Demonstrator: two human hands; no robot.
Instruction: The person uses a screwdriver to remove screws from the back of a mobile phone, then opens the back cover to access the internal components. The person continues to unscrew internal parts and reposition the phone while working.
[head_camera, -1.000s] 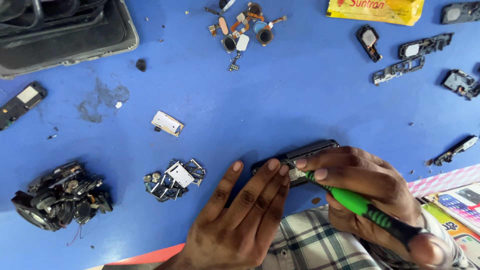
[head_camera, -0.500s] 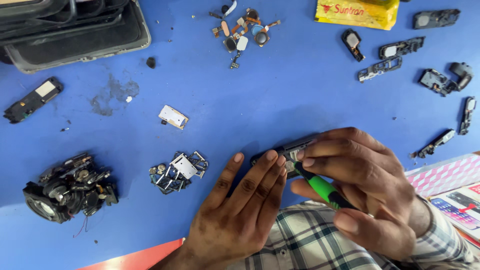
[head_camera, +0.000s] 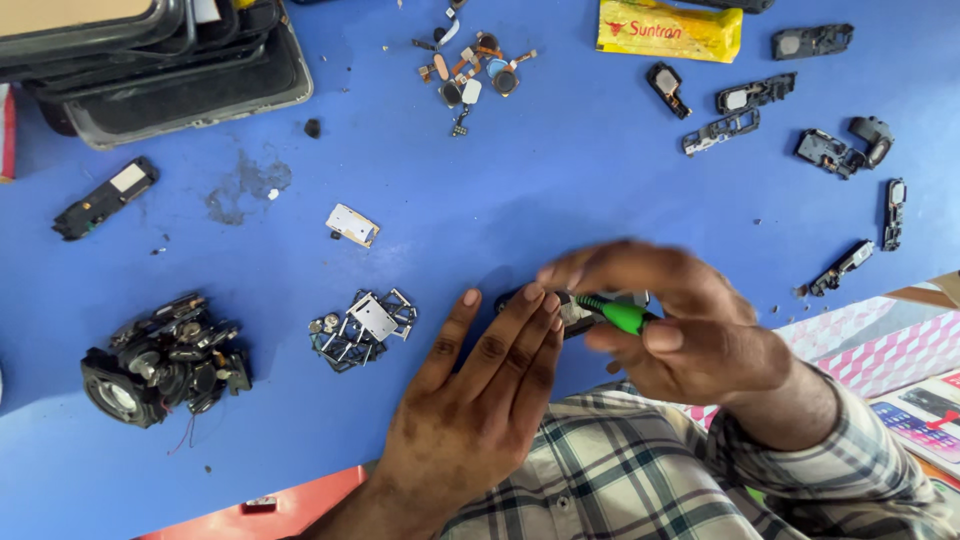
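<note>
1. Left hand (head_camera: 470, 410): laid flat, palm down on the blue desk (head_camera: 560, 190); fingers spread, nothing enclosed. Fingertips are pressed on the small dark part (head_camera: 575, 312), which is pinned to the desk surface.
2. Right hand (head_camera: 680, 330): grip closed round the green-handled screwdriver (head_camera: 622, 316), held between thumb and fingers. Hand is motion-blurred; tip contact point can't be told exactly, but the tool is pointed at the dark part, close to the left fingertips.
3. Dark part: located near the desk's front edge, centre-right, between both hands, partly hidden by them. Whether any screw or cover is already off can't be told.
4. Progress, as judged: work on the part is in hand, not finished. Tool is applied and the part is held down, not set aside.
5. Likely done items: metal shield pieces (head_camera: 365, 325) lie loose just left of the left hand; a pile of small speaker units (head_camera: 160, 360) sits further left. Both appear already stripped out.
6. Other items: small silver plate (head_camera: 352, 224) mid-desk; round sensor bits w/ flex cables (head_camera: 470, 72) at top; black plastic frames (head_camera: 750, 110) top right; stacked dark trays (head_camera: 170, 70) top left; yellow packet (head_camera: 670, 30) at top edge.
7. Remaining: the held part is not yet sorted among the loose pieces.
</note>
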